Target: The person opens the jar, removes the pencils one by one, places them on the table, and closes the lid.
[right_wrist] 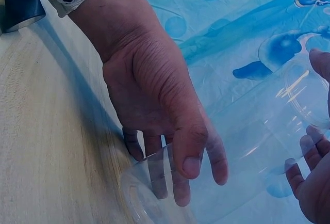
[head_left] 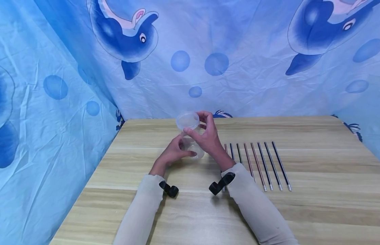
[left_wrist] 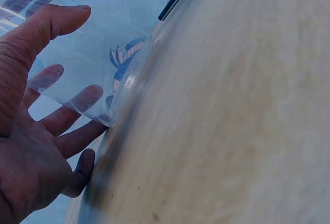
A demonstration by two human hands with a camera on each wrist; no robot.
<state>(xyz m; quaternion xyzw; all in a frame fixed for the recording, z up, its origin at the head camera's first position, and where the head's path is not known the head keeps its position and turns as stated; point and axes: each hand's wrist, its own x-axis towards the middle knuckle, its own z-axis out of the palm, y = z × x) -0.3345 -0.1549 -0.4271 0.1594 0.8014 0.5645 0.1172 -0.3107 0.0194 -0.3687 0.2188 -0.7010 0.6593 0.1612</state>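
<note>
A clear plastic cylinder-shaped jar (head_left: 198, 153) is held tilted over the table by both hands. My left hand (head_left: 171, 151) grips its lower part, thumb on the near side; in the left wrist view the fingers show through the see-through wall (left_wrist: 95, 53). With thumb and fingers on either side, my right hand (head_left: 208, 136) holds the upper end near its pale round rim (head_left: 187, 119). The right wrist view has the left hand (right_wrist: 154, 95) around the base end, which is close over the tabletop, and the right hand's fingertips (right_wrist: 309, 146) at the other end.
Several pencils (head_left: 278, 165) lie side by side in a row on the wooden table (head_left: 330, 204), right of the hands. The right forearm partly covers the row's left end. A blue curtain (head_left: 251, 92) with dolphins hangs behind the table and along its left side.
</note>
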